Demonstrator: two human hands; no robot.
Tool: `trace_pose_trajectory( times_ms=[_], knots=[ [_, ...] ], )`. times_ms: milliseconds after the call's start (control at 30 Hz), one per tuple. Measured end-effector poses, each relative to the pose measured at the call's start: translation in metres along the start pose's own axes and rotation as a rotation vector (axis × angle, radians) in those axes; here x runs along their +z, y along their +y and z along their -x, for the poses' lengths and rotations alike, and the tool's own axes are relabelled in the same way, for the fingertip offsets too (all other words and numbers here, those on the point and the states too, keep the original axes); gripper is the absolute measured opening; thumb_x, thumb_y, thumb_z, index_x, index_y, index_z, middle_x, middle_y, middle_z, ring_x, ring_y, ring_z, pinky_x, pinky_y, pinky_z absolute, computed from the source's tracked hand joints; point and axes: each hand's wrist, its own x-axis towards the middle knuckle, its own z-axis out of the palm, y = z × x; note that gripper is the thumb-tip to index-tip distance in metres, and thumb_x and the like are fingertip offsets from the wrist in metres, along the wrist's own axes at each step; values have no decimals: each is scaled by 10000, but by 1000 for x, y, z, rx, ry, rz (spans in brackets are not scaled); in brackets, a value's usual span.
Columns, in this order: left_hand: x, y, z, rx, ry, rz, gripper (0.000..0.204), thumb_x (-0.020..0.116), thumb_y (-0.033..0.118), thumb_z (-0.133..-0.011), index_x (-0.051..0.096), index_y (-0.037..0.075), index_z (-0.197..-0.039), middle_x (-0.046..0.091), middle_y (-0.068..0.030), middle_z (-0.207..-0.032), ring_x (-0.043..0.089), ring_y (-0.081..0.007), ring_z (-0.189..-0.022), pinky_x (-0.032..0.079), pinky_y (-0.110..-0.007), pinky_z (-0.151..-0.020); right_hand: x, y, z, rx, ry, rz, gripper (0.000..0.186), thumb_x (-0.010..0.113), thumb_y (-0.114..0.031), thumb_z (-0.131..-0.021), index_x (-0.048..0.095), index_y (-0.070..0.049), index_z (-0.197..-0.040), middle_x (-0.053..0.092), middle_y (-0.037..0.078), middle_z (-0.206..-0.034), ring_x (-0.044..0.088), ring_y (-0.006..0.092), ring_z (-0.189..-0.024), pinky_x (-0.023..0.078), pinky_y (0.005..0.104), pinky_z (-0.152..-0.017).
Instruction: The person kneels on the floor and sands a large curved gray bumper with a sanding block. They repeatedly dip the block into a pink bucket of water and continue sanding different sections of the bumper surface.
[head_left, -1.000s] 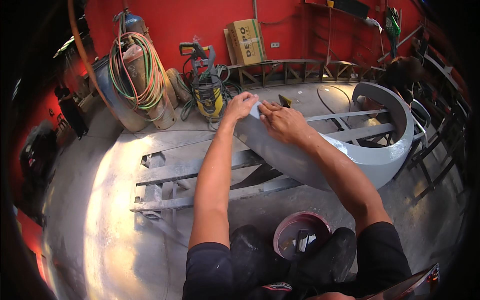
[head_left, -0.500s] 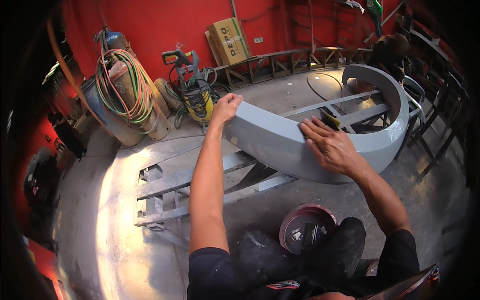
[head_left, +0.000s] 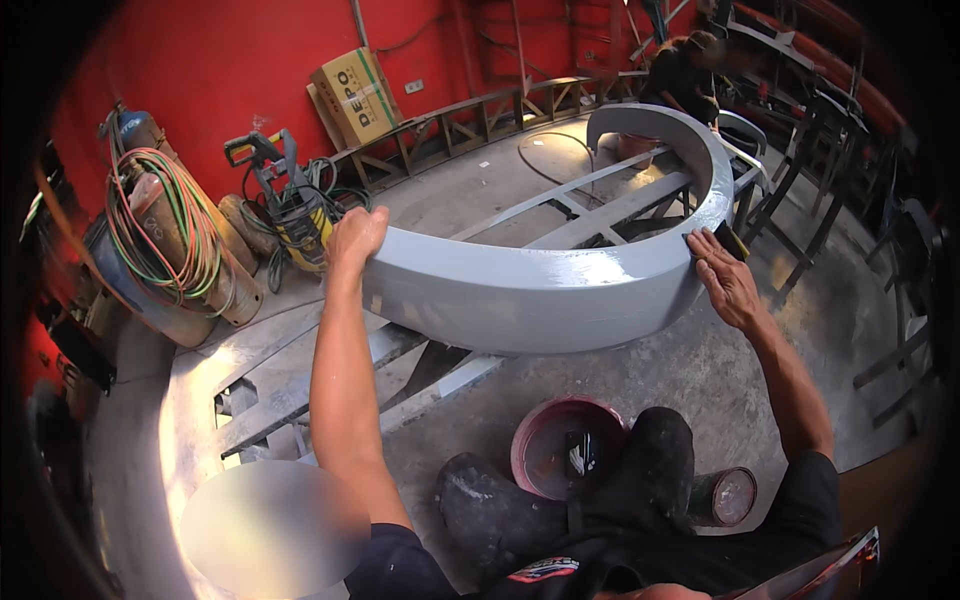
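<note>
A long, curved grey fender flare [head_left: 520, 300] lies across a metal frame [head_left: 640, 205], its upper edge shiny with wet patches. At its left end, my left hand [head_left: 357, 238] is closed round the edge. My right hand [head_left: 727, 282] lies with its fingers pressed on the right-hand bend of the flare. Under and beyond those fingers shows a dark sanding sheet [head_left: 733, 243] with a yellowish edge, mostly hidden by the hand. Below the flare, near my knees, stands a dark red basin [head_left: 522, 432] with murky water and a small dark object in it.
A can [head_left: 737, 495] stands right of my knee. At the left are gas cylinders [head_left: 180, 240] wrapped in hoses and a yellow-black pressure washer [head_left: 295, 215]. A cardboard box [head_left: 357, 97] leans by the red wall. Another person [head_left: 685, 75] crouches beyond the flare; black metal stands [head_left: 810, 190] are at right.
My right hand has slid rightward along the flare, from its middle to the bend. My left hand keeps its hold on the end. The whole view has shifted to the right.
</note>
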Motion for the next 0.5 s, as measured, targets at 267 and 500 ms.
trace_pose_trajectory(
  times_ms=[267, 500],
  knots=[
    [7, 10, -22, 93, -66, -84, 599, 411, 403, -909, 663, 64, -1334, 618, -239, -1386, 556, -460, -1314, 427, -529, -1098, 123, -272, -177, -598, 72, 4, 464, 449, -293, -1055, 549, -46, -1435, 564, 126, -1498, 510, 320, -1408, 421, 492, -1142],
    [-12, -50, 6, 39, 34, -44, 557, 405, 439, -910, 718, 64, -1177, 659, -231, -1316, 587, -447, -1254, 438, -516, -1065, 84, -193, -66, -511, 17, -39, 444, 497, -282, -1045, 587, -69, -1424, 560, 129, -1509, 507, 320, -1420, 444, 472, -1136]
  ],
)
